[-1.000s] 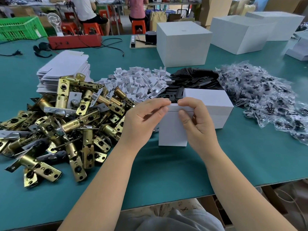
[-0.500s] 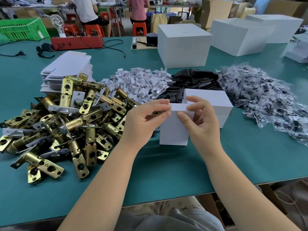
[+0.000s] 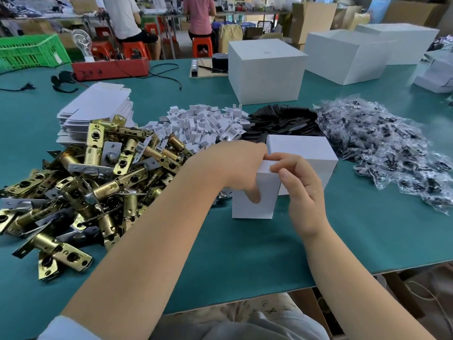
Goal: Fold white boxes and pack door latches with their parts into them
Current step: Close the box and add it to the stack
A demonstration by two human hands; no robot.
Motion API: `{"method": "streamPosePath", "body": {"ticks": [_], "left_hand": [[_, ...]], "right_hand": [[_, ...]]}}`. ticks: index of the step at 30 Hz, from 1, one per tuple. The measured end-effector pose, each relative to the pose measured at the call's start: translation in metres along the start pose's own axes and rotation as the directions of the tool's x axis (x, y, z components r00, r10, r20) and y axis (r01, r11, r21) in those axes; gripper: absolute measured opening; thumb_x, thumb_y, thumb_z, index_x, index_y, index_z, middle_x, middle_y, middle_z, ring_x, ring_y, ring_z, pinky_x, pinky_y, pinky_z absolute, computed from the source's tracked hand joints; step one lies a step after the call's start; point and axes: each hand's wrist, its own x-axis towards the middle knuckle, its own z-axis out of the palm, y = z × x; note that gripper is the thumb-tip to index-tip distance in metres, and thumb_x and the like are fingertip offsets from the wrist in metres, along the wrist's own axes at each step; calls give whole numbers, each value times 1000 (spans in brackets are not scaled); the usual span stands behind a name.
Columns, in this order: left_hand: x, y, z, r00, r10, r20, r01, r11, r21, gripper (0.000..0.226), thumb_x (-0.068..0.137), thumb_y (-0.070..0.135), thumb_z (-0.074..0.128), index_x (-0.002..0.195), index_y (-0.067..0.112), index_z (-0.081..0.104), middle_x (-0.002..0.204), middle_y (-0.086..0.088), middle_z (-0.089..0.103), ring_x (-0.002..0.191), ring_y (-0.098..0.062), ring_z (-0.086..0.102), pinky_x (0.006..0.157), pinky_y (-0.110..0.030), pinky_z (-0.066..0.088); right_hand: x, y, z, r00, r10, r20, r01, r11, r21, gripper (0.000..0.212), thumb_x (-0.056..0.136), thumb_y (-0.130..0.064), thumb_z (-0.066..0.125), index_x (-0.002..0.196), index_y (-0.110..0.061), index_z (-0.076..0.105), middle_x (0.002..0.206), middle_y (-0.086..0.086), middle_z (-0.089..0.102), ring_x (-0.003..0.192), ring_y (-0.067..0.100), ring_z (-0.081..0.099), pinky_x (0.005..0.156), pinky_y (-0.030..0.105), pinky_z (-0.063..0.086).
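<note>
A small white box stands upright on the green table in front of me. My left hand grips its upper left side, thumb on the front face. My right hand pinches the top flap at the box's right. Directly behind it stands a second white box. A big heap of brass door latches lies to the left. Behind are flat white box blanks, small white card inserts, black plates and bagged screws.
Large white cartons stand at the back of the table. A red tool case with cables and a green crate sit far left. People sit on orange stools beyond. The table edge runs near my lap.
My left hand has slid over the top of the small box and now wraps its left side. My right hand stays pinching the flap.
</note>
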Motion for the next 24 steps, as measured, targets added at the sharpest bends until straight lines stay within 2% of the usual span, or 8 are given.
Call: {"method": "streamPosePath", "body": {"ticks": [4, 7, 10, 12, 15, 18, 21, 24], "left_hand": [[5, -6, 0, 998, 67, 9, -67, 998, -15, 40, 70, 38, 85, 84, 28, 49, 78, 10, 55, 66, -5, 52, 51, -26, 36], [6, -14, 3, 998, 66, -20, -68, 992, -102, 38, 68, 37, 86, 85, 26, 54, 79, 7, 58, 67, -8, 56, 53, -27, 43], [5, -28, 6, 996, 49, -72, -65, 967, -247, 38, 66, 33, 87, 81, 30, 53, 80, 9, 60, 63, -5, 60, 49, -23, 46], [-2, -42, 8, 992, 21, -121, -72, 898, -433, 34, 67, 26, 87, 83, 29, 57, 81, 9, 63, 65, -1, 62, 48, -14, 46], [-17, -59, 13, 980, -46, -193, -132, 577, -806, 33, 67, 16, 84, 93, 26, 66, 86, 10, 72, 82, -8, 69, 63, -16, 53], [-25, -64, 24, 967, -121, -222, -194, 209, -959, 31, 70, 14, 75, 99, 19, 68, 87, 6, 74, 84, -13, 71, 64, -28, 58], [-22, -49, 33, 969, -197, -150, -148, 24, -989, 37, 70, 19, 79, 104, 12, 68, 92, -2, 74, 89, -23, 72, 67, -38, 62], [-13, -27, 38, 970, -236, -61, -97, -147, -984, 16, 74, 19, 80, 87, 12, 75, 89, -5, 75, 83, -21, 73, 65, -34, 61]], "right_hand": [[-2, 2, 3, 999, -47, 27, 47, 999, 0, 38, 84, -35, 47, 121, -26, 42, 114, 0, 56, 99, 1, 54, 86, 17, 42], [-3, 4, 6, 997, -67, 35, 68, 998, -18, 46, 85, -36, 47, 128, -27, 35, 124, 1, 50, 104, 3, 50, 91, 20, 40], [-4, 5, 8, 994, -92, 52, 96, 993, -70, 51, 85, -37, 49, 133, -30, 33, 130, 0, 49, 119, 17, 49, 102, 37, 40], [-5, 7, 7, 992, -121, 38, 124, 985, -117, 52, 85, -35, 51, 134, -30, 34, 132, -1, 50, 126, 19, 47, 107, 40, 37], [-5, 8, 5, 993, -118, 4, 118, 987, -107, 50, 83, -33, 54, 131, -33, 37, 130, -5, 51, 122, 17, 50, 103, 38, 40], [-5, 7, 10, 990, -135, -39, 130, 984, -120, 48, 84, -30, 57, 128, -35, 39, 123, -21, 53, 116, 15, 54, 97, 32, 44], [-5, 6, 15, 979, -188, -72, 174, 970, -172, 56, 85, -29, 60, 133, -32, 34, 129, -17, 50, 121, 13, 51, 99, 25, 42], [-4, 7, 15, 978, -166, -128, 118, 940, -320, 75, 83, -38, 61, 145, -18, 23, 145, -2, 34, 136, 10, 34, 109, 17, 29]]}}
